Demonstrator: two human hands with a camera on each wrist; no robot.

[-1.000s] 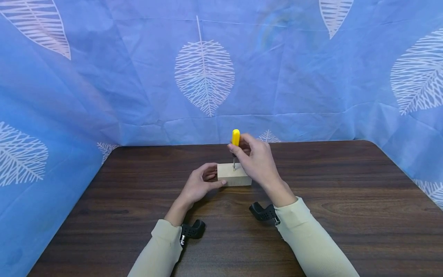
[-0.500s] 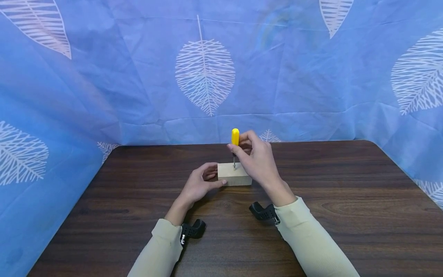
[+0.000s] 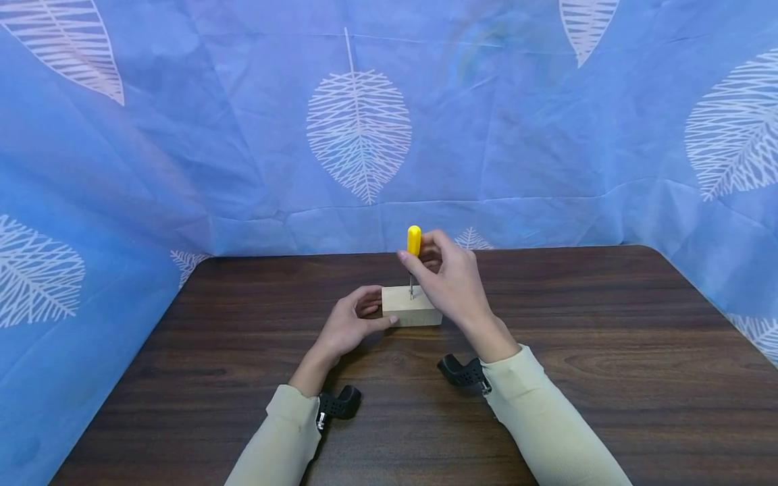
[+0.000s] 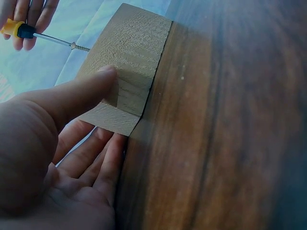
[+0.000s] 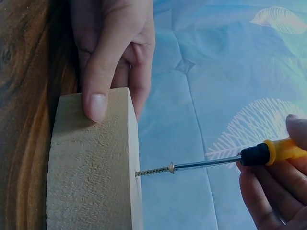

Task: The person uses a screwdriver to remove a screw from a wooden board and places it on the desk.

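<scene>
A pale wooden block lies on the dark table, its left end held by my left hand, thumb on the near face and fingers around the end. Out of its top stands a screw, most of its thread showing above the wood. My right hand grips a screwdriver by its yellow handle, thumb on one side and fingers on the other. The screwdriver's shaft is upright in the head view, its tip at the screw head. In the left wrist view my left thumb presses the block.
The brown wood-grain table reaches back to a blue cloth with white leaf prints, which hangs behind and at both sides. Black wrist devices sit at the left cuff and the right cuff.
My right thumb and fingers have shifted slightly on the screwdriver handle. The block, the screw and my left hand keep their places.
</scene>
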